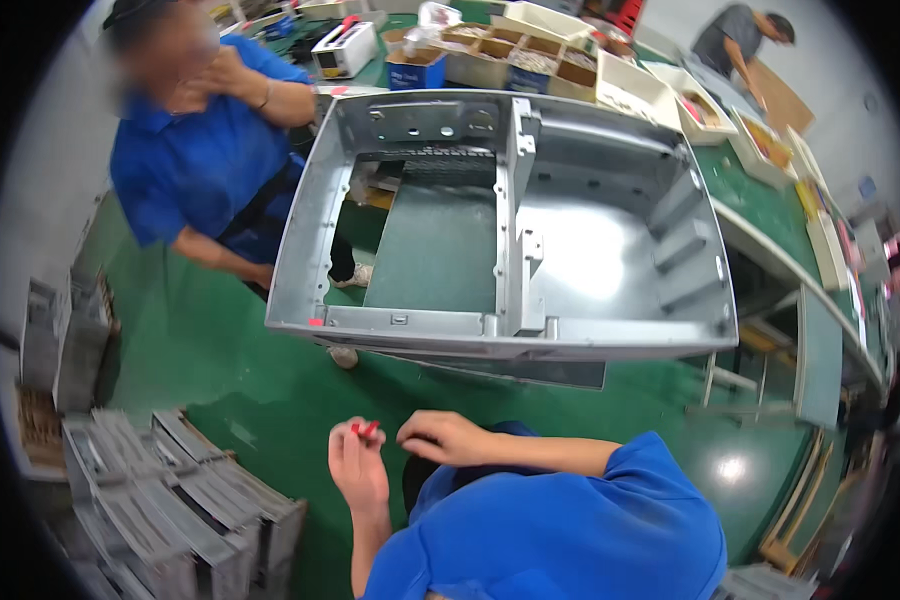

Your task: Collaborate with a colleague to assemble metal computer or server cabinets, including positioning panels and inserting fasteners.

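Note:
My left hand (pixel 359 466) is raised palm-up and pinches a small red piece (pixel 365 429) at its fingertips. My right hand (pixel 444 437) hovers just to the right of it with the fingers curled in, and I see nothing in it. Both hands are over the green floor, a little below the front edge of a large grey sheet-metal chassis (pixel 610 250). The chassis lies open side up, with a central divider and a cut-out through which the floor shows. Neither hand touches it.
A co-worker in a blue shirt (pixel 200 150) stands at the chassis's left end, one hand at the face. Stacks of grey metal parts (pixel 170 500) fill the lower left. Cardboard boxes (pixel 510 55) and trays line the green bench (pixel 760 200) behind; another person (pixel 740 40) works far right.

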`<action>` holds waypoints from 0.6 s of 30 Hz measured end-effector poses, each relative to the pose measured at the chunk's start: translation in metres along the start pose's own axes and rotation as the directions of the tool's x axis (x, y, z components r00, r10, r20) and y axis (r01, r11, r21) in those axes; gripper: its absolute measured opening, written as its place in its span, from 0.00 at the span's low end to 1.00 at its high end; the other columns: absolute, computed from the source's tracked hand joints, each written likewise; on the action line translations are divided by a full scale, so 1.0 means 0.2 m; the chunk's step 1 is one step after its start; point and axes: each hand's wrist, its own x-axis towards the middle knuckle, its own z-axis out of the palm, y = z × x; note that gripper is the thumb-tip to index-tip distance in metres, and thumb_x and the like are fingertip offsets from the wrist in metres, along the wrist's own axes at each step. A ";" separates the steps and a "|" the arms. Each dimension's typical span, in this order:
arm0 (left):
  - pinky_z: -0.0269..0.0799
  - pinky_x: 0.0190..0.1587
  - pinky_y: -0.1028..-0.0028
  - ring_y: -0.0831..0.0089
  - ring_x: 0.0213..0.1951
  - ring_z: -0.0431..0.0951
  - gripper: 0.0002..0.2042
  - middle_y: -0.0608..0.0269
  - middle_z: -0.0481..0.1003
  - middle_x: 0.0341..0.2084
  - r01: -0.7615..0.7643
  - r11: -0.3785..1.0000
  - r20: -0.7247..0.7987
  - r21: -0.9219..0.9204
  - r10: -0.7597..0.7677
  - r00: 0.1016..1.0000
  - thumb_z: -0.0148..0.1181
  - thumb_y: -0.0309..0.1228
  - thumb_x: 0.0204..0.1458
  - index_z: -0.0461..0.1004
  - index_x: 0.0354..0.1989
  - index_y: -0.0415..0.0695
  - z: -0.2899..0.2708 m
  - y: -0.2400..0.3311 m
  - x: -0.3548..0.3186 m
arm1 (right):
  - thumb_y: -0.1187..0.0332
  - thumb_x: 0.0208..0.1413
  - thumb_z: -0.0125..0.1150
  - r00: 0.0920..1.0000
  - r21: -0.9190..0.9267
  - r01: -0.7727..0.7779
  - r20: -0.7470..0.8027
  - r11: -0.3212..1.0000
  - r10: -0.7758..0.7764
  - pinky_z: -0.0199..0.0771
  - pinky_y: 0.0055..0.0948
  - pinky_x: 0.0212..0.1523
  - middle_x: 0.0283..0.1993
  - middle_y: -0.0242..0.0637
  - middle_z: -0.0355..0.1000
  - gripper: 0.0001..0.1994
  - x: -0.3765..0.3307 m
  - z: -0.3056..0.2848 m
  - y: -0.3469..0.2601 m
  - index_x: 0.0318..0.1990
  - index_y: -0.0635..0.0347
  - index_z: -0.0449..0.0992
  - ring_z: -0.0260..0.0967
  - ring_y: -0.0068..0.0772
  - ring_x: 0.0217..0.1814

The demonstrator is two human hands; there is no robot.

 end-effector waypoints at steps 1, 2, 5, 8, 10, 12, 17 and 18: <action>0.59 0.35 0.74 0.74 0.31 0.63 0.04 0.63 0.63 0.29 0.053 0.998 0.036 0.036 -0.055 0.998 0.45 0.28 0.51 0.61 0.33 0.42 0.04 0.07 0.07 | 0.71 0.47 0.52 0.988 0.079 -0.037 -0.145 0.996 0.048 0.66 0.27 0.31 0.31 0.39 0.67 0.07 0.01 0.04 -0.01 0.34 0.62 0.69 0.66 0.34 0.31; 0.60 0.35 0.73 0.74 0.32 0.64 0.04 0.63 0.63 0.29 0.062 0.997 0.139 0.047 -0.068 0.988 0.45 0.28 0.51 0.61 0.34 0.42 0.10 0.13 0.15 | 0.72 0.47 0.52 0.964 0.111 -0.095 -0.236 0.989 0.120 0.66 0.25 0.30 0.31 0.37 0.67 0.06 0.03 0.03 -0.08 0.34 0.62 0.69 0.66 0.30 0.31; 0.62 0.35 0.74 0.74 0.31 0.65 0.05 0.63 0.63 0.29 0.081 0.987 0.406 0.139 -0.131 0.904 0.45 0.26 0.50 0.62 0.34 0.40 0.32 0.21 0.35 | 0.76 0.47 0.52 0.857 0.131 -0.170 -0.469 0.977 0.212 0.65 0.19 0.29 0.29 0.33 0.67 0.05 0.01 -0.02 -0.18 0.33 0.62 0.70 0.65 0.21 0.29; 0.62 0.35 0.78 0.78 0.31 0.66 0.06 0.63 0.66 0.29 0.075 0.944 0.531 0.323 -0.246 0.811 0.48 0.24 0.48 0.63 0.34 0.38 0.65 0.08 0.51 | 0.78 0.47 0.50 0.682 0.113 -0.144 -0.709 0.983 0.181 0.64 0.18 0.32 0.30 0.35 0.66 0.05 -0.05 -0.16 -0.27 0.33 0.65 0.69 0.64 0.21 0.32; 0.63 0.34 0.80 0.79 0.31 0.67 0.07 0.64 0.67 0.29 -0.018 0.933 0.607 0.359 -0.219 0.764 0.49 0.24 0.47 0.64 0.35 0.38 0.83 -0.06 0.53 | 0.80 0.47 0.48 0.586 0.186 -0.074 -0.787 0.980 0.193 0.64 0.19 0.35 0.32 0.37 0.65 0.05 -0.13 -0.25 -0.33 0.33 0.66 0.69 0.64 0.22 0.33; 0.63 0.34 0.79 0.80 0.31 0.67 0.08 0.65 0.67 0.29 -0.194 0.891 0.709 0.411 -0.179 0.682 0.51 0.24 0.47 0.64 0.35 0.38 1.01 -0.21 0.47 | 0.81 0.48 0.46 0.519 0.163 0.000 -0.843 0.987 0.140 0.64 0.20 0.36 0.34 0.38 0.64 0.05 -0.28 -0.36 -0.39 0.33 0.67 0.68 0.63 0.24 0.34; 0.64 0.32 0.78 0.74 0.29 0.68 0.06 0.62 0.68 0.26 -0.689 0.609 0.871 0.392 -0.005 0.491 0.52 0.24 0.44 0.66 0.31 0.39 1.43 -0.49 0.22 | 0.83 0.45 0.50 0.510 -0.133 -0.036 -0.855 0.990 -0.096 0.64 0.20 0.34 0.33 0.39 0.65 0.06 -0.65 -0.73 -0.51 0.32 0.67 0.68 0.63 0.26 0.33; 0.64 0.31 0.77 0.72 0.29 0.69 0.06 0.61 0.68 0.25 -0.772 0.530 0.902 0.352 0.030 0.432 0.53 0.24 0.43 0.66 0.30 0.39 1.53 -0.57 0.15 | 0.84 0.42 0.52 0.512 -0.229 -0.074 -0.844 0.970 -0.160 0.65 0.22 0.33 0.32 0.40 0.66 0.08 -0.75 -0.82 -0.54 0.32 0.66 0.68 0.64 0.29 0.32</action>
